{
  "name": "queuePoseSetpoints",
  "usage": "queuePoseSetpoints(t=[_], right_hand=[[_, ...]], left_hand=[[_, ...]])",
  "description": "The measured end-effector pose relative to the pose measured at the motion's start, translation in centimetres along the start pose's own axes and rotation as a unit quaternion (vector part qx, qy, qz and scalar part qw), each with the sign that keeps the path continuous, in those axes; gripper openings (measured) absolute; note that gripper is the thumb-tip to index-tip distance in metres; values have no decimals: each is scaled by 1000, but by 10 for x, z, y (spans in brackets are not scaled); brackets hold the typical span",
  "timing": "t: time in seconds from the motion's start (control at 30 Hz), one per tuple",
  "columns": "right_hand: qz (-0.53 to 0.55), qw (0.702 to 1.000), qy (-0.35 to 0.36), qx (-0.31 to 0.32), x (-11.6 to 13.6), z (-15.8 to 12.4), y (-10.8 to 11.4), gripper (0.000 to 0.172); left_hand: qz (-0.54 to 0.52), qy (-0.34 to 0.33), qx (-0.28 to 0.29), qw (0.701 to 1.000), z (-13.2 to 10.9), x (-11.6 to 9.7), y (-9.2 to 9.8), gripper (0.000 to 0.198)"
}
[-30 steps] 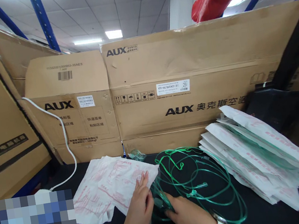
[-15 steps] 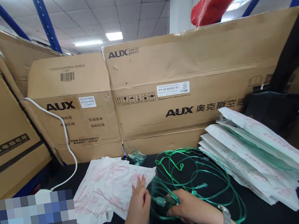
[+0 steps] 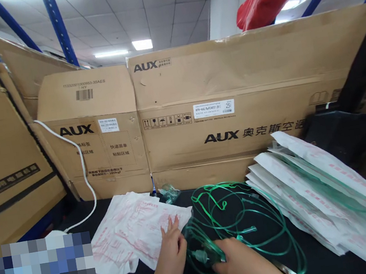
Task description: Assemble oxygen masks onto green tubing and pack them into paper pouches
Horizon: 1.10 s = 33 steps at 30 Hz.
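While the white packet (image 3: 132,233) lies beneath the left hand (image 3: 171,250), its fingers spread, best steady it there, so the green tubing (image 3: 202,239) just beside it, clasped by the right hand (image 3: 238,258), bends without kinking

Right fingers (image 3: 221,267) and green tubing (image 3: 204,239) farther right

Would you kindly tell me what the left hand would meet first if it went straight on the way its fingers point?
Past the white wrapper beneath it, the left hand would probably meet the small green bundle first, perhaps only at its right edge, then the carton; depth is hard to judge.
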State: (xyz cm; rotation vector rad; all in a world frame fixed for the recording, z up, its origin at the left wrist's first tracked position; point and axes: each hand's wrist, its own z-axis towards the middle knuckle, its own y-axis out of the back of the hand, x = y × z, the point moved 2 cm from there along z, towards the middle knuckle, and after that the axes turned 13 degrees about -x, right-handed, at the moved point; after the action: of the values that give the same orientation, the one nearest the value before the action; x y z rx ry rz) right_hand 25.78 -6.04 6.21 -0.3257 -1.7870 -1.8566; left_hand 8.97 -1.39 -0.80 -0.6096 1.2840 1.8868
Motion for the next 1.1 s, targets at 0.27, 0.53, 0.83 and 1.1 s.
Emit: queuePoseSetpoints(t=[0.27, 0.53, 0.83, 1.1], right_hand=[[-9, 1000, 24, 3, 5, -4, 7, 20], [7, 1000, 9, 16, 7, -5, 9, 17], [274, 937, -147, 156, -12, 16, -24, 6], [251, 951, -173, -43, -19, 29, -41, 20]], left_hand=[[-17, 13, -5, 1000, 0, 2, 0, 17], [-11, 4, -2, 1000, 1, 5, -1, 18], [-7, -176, 80, 981, -13, -24, 6, 22], [12, -191, 57, 980, -16, -30, 10, 21]])
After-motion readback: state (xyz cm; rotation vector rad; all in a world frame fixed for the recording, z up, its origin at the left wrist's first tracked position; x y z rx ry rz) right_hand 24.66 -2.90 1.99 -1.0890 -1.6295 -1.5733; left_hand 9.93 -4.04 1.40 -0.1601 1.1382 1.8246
